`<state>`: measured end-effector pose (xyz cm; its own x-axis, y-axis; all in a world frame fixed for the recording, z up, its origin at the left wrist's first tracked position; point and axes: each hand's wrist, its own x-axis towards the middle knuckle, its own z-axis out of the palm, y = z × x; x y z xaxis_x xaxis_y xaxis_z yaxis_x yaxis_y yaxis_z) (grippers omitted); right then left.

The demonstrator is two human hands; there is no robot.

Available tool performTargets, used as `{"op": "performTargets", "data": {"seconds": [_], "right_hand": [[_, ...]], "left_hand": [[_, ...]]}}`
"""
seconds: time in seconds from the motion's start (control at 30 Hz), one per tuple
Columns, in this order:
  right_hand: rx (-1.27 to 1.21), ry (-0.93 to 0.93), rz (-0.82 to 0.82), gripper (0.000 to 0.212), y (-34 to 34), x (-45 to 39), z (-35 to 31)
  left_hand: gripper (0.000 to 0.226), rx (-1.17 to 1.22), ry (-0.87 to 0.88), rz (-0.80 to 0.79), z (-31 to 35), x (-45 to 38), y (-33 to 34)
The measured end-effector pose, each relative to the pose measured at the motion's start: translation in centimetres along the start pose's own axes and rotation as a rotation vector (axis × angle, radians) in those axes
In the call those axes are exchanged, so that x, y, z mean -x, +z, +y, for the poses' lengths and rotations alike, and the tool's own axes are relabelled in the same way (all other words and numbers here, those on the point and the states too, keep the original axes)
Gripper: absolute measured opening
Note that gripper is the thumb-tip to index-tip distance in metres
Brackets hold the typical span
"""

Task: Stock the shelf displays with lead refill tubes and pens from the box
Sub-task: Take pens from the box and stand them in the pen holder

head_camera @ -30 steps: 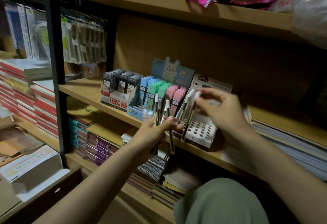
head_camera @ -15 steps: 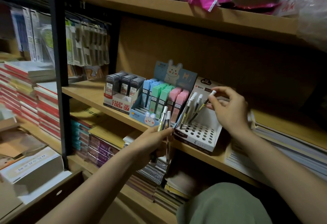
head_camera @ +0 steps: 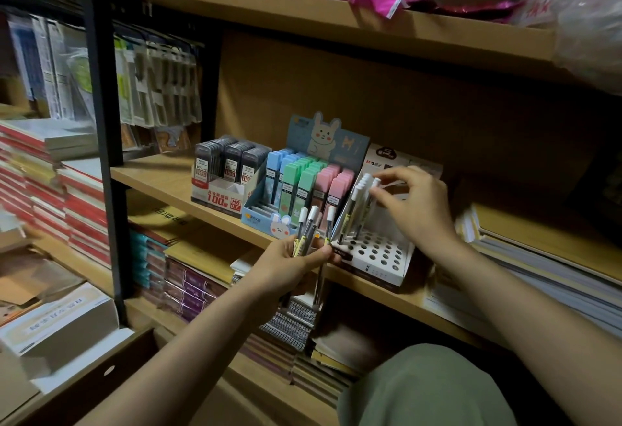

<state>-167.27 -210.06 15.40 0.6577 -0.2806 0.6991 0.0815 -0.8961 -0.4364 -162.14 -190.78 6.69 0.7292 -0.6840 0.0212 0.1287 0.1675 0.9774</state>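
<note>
**Slim tubes going into the holed stand**

Where the tan wooden shelf board is crossing a dim stockroom behind a black metal upright, carrying a white cardboard stand with round holes. Crowding its left: a pastel blue, green and pink case display and grey boxed cases. Left hand gripping three white-capped clear tubes before the stand; right hand pinching another tube standing among those already slotted.
</note>
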Motion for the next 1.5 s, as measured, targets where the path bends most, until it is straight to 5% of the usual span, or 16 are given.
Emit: {"op": "performTargets", "data": {"seconds": [0.33, 0.43, 0.6, 0.7, 0.83, 1.13, 1.5], "right_hand": [[0.199, -0.073, 0.006, 0.032, 0.0, 1.0, -0.5], [0.035, -0.104, 0.014, 0.038, 0.0, 2.7, -1.3], [-0.324, 0.081, -0.264, 0.042, 1.3, 5.4, -2.8], [-0.407, 0.083, -0.173, 0.032, 1.4, 5.2, -2.9], [-0.364, 0.096, -0.035, 0.037, 0.1, 3.2, -1.9], [-0.245, 0.059, 0.13, 0.034, 0.8, 1.4, 0.9], [-0.102, -0.065, 0.054, 0.026, 0.9, 1.2, 1.2]], "left_hand": [[0.029, -0.033, 0.036, -0.033, 0.6, 0.6, 0.4], [0.026, -0.031, 0.046, -0.074, 1.1, 1.0, 0.7], [0.021, -0.052, 0.049, -0.135, 1.5, 1.3, 1.2], [0.023, -0.002, 0.005, -0.117, 1.6, 1.5, 1.4], [0.053, 0.029, -0.183, 0.051, 1.6, 1.0, 0.3], [0.037, 0.102, -0.156, 0.062, 1.3, 0.8, 0.0], [0.012, 0.179, -0.088, -0.01, 0.8, 0.5, 0.5]]}}
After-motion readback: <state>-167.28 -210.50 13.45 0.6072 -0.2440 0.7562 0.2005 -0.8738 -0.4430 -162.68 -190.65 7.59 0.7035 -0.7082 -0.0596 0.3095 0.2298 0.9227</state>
